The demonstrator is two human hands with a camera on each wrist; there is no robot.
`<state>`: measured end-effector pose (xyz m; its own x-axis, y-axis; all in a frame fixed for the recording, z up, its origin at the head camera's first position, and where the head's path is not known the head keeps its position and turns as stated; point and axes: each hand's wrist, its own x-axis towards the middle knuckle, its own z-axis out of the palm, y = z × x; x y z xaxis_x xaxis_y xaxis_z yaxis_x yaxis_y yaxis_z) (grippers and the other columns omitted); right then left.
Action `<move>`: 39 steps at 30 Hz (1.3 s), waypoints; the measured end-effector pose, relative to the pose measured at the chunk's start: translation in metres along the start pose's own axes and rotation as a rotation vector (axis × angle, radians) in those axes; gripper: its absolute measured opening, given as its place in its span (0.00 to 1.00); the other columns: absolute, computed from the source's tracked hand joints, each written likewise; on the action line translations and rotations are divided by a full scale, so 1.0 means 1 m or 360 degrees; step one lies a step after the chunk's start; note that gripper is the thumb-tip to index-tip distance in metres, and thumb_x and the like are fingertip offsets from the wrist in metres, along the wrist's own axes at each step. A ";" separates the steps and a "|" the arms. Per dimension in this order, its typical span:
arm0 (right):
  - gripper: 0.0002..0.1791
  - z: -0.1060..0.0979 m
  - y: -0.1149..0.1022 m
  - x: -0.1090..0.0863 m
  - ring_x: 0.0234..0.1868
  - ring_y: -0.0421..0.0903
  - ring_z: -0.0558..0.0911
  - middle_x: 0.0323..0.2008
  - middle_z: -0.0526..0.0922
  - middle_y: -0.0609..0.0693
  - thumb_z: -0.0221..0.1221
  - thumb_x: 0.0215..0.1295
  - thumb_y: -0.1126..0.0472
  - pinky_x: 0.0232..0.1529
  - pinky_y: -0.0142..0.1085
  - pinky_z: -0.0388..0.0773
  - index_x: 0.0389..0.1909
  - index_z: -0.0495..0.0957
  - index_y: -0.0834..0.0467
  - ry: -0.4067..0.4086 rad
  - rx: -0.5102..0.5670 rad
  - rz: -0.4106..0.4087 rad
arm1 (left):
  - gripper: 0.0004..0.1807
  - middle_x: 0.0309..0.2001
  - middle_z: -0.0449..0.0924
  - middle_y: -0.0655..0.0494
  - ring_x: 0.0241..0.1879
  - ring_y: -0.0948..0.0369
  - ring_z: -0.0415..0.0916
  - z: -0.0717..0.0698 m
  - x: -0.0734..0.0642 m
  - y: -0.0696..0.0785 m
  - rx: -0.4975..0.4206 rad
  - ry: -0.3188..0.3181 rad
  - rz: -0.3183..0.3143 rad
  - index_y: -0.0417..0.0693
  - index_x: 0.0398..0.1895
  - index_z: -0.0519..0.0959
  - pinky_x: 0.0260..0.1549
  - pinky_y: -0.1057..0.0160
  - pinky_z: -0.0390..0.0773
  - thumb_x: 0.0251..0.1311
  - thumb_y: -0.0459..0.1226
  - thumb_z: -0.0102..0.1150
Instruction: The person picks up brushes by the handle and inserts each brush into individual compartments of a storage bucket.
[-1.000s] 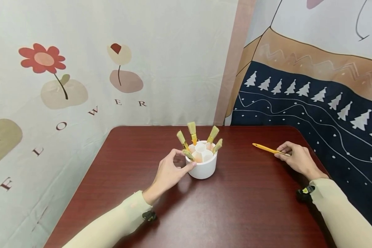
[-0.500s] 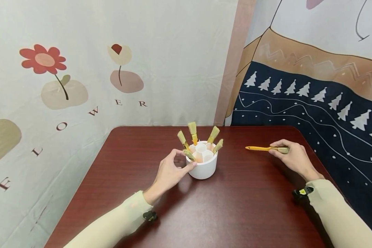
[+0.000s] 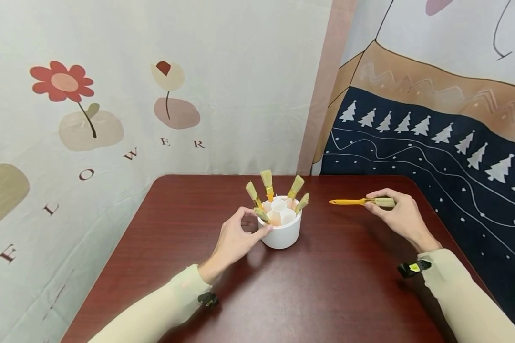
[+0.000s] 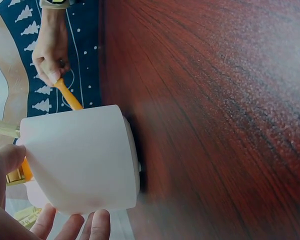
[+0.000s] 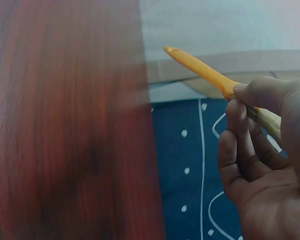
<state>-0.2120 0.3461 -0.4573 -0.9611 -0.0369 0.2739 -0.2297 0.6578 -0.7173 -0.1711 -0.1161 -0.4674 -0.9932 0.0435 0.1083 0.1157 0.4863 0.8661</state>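
A round white brush holder (image 3: 281,236) with inner compartments stands on the table, and several bristle paintbrushes (image 3: 266,181) lean outward in it, bristles up. My left hand (image 3: 236,238) grips its near left side, thumb in front and fingers behind. In the left wrist view the holder's white wall (image 4: 80,160) fills the middle, with the fingers curled at its side. Right of the holder, my right hand (image 3: 401,214) pinches a paintbrush (image 3: 347,202) near its metal collar. The yellow handle (image 5: 200,67) points left towards the holder, and the bristles (image 3: 385,202) lie against the palm side.
The dark red wooden table (image 3: 304,295) has rounded far corners. Behind it hangs a pale cloth (image 3: 249,95) with printed flowers and letters. A navy cloth (image 3: 382,147) with white trees hangs at the right.
My right hand has moved left with the paintbrush, bringing its handle closer to the holder. The brush has turned to lie nearly level. My left hand stays on the holder.
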 end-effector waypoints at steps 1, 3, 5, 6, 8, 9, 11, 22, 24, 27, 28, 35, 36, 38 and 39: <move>0.17 0.000 -0.003 0.000 0.44 0.20 0.88 0.53 0.97 0.52 0.78 0.78 0.54 0.40 0.19 0.86 0.62 0.92 0.54 0.0009 0.0015 -0.0006 | 0.29 0.58 0.95 0.52 0.56 0.51 0.96 0.000 0.000 0.000 0.0002 -0.0001 0.0000 0.53 0.59 0.84 0.63 0.42 0.93 0.65 0.55 0.87; 0.17 0.001 -0.008 0.000 0.43 0.22 0.88 0.49 0.97 0.40 0.79 0.77 0.54 0.39 0.20 0.86 0.61 0.92 0.54 0.0032 0.0049 -0.0021 | 0.29 0.57 0.95 0.51 0.56 0.52 0.96 0.000 0.000 0.001 0.0004 0.0001 0.0000 0.54 0.59 0.84 0.63 0.42 0.93 0.64 0.55 0.87; 0.17 0.002 -0.014 0.001 0.42 0.24 0.88 0.46 0.95 0.30 0.79 0.76 0.56 0.40 0.19 0.87 0.61 0.92 0.56 0.0054 0.0095 -0.0044 | 0.29 0.57 0.95 0.52 0.56 0.52 0.96 0.000 0.001 0.002 0.0006 -0.0001 -0.0001 0.54 0.59 0.84 0.62 0.43 0.93 0.65 0.56 0.87; 0.18 0.002 -0.017 0.001 0.42 0.25 0.89 0.45 0.93 0.26 0.80 0.76 0.57 0.42 0.19 0.87 0.61 0.92 0.57 0.0062 0.0133 -0.0054 | 0.29 0.57 0.96 0.52 0.56 0.52 0.96 -0.001 0.001 0.002 0.0006 -0.0002 -0.0002 0.54 0.59 0.84 0.62 0.43 0.93 0.64 0.56 0.87; 0.18 0.004 -0.022 0.002 0.43 0.27 0.89 0.45 0.92 0.23 0.80 0.74 0.60 0.45 0.18 0.87 0.60 0.92 0.60 0.0083 0.0197 -0.0085 | 0.29 0.57 0.96 0.51 0.56 0.52 0.96 -0.001 0.001 0.002 0.0006 -0.0003 0.0000 0.54 0.59 0.84 0.62 0.43 0.93 0.64 0.56 0.87; 0.18 0.005 -0.025 0.002 0.44 0.27 0.89 0.46 0.92 0.23 0.80 0.74 0.61 0.47 0.17 0.87 0.60 0.92 0.61 0.0089 0.0221 -0.0104 | 0.29 0.57 0.96 0.51 0.56 0.52 0.96 -0.001 0.001 0.002 0.0007 -0.0003 0.0001 0.54 0.59 0.84 0.62 0.43 0.93 0.64 0.55 0.87; 0.17 0.006 -0.030 0.002 0.46 0.26 0.90 0.47 0.92 0.24 0.80 0.73 0.64 0.50 0.16 0.87 0.59 0.92 0.62 0.0098 0.0269 -0.0136 | 0.29 0.57 0.96 0.51 0.56 0.52 0.96 -0.001 0.001 0.002 0.0008 -0.0004 0.0004 0.53 0.59 0.84 0.62 0.43 0.93 0.64 0.55 0.87; 0.16 0.007 -0.051 -0.001 0.45 0.28 0.92 0.47 0.93 0.25 0.79 0.75 0.63 0.52 0.17 0.88 0.59 0.93 0.59 0.0062 0.0312 -0.0140 | 0.29 0.59 0.94 0.52 0.57 0.51 0.96 -0.001 0.001 0.001 -0.0007 -0.0012 0.0004 0.54 0.59 0.84 0.62 0.43 0.94 0.65 0.55 0.86; 0.15 0.007 -0.054 -0.001 0.46 0.29 0.92 0.47 0.93 0.26 0.79 0.75 0.62 0.52 0.18 0.88 0.59 0.93 0.58 0.0060 0.0311 -0.0134 | 0.29 0.59 0.94 0.52 0.58 0.51 0.96 -0.001 0.001 0.001 -0.0010 -0.0014 0.0003 0.54 0.59 0.84 0.63 0.43 0.94 0.65 0.55 0.86; 0.16 0.007 -0.059 -0.003 0.45 0.31 0.92 0.47 0.94 0.27 0.79 0.76 0.60 0.51 0.19 0.89 0.60 0.93 0.57 0.0045 0.0302 -0.0136 | 0.29 0.60 0.94 0.52 0.58 0.50 0.96 -0.001 0.000 0.000 -0.0018 -0.0014 0.0002 0.54 0.59 0.84 0.63 0.42 0.94 0.65 0.55 0.86; 0.16 0.007 -0.061 -0.003 0.45 0.31 0.93 0.47 0.94 0.27 0.79 0.76 0.60 0.50 0.19 0.89 0.60 0.93 0.57 0.0042 0.0299 -0.0137 | 0.28 0.60 0.94 0.52 0.58 0.50 0.96 -0.001 0.000 0.000 -0.0020 -0.0013 0.0001 0.54 0.60 0.84 0.63 0.42 0.94 0.65 0.55 0.86; 0.16 0.008 -0.070 -0.006 0.43 0.30 0.92 0.43 0.94 0.27 0.80 0.75 0.60 0.49 0.18 0.88 0.60 0.93 0.57 0.0038 0.0243 -0.0163 | 0.28 0.60 0.94 0.51 0.57 0.50 0.95 -0.002 0.000 -0.001 -0.0026 -0.0018 0.0010 0.54 0.60 0.84 0.63 0.41 0.93 0.65 0.54 0.86; 0.16 0.008 -0.072 -0.007 0.42 0.30 0.92 0.43 0.95 0.28 0.80 0.75 0.60 0.48 0.18 0.88 0.59 0.94 0.57 0.0037 0.0245 -0.0169 | 0.28 0.59 0.94 0.51 0.57 0.50 0.96 -0.001 0.000 -0.001 -0.0024 -0.0019 0.0015 0.53 0.60 0.84 0.63 0.41 0.93 0.65 0.54 0.86; 0.14 0.009 -0.076 -0.008 0.41 0.31 0.92 0.42 0.95 0.29 0.80 0.74 0.61 0.47 0.19 0.88 0.57 0.94 0.57 0.0037 0.0240 -0.0188 | 0.28 0.59 0.94 0.50 0.57 0.50 0.96 -0.001 0.000 -0.001 -0.0014 -0.0017 0.0022 0.53 0.59 0.84 0.63 0.40 0.93 0.65 0.54 0.86; 0.14 0.009 -0.078 -0.008 0.41 0.32 0.92 0.42 0.95 0.30 0.80 0.74 0.61 0.46 0.19 0.88 0.57 0.94 0.56 0.0036 0.0234 -0.0197 | 0.29 0.58 0.95 0.50 0.56 0.51 0.96 -0.001 0.000 -0.001 -0.0007 -0.0016 0.0025 0.53 0.59 0.84 0.63 0.41 0.93 0.65 0.54 0.86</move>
<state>-0.1877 0.2880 -0.4090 -0.9208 -0.0926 0.3788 -0.3674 0.5321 -0.7628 -0.1709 -0.1175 -0.4679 -0.9913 0.0598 0.1170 0.1313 0.4815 0.8666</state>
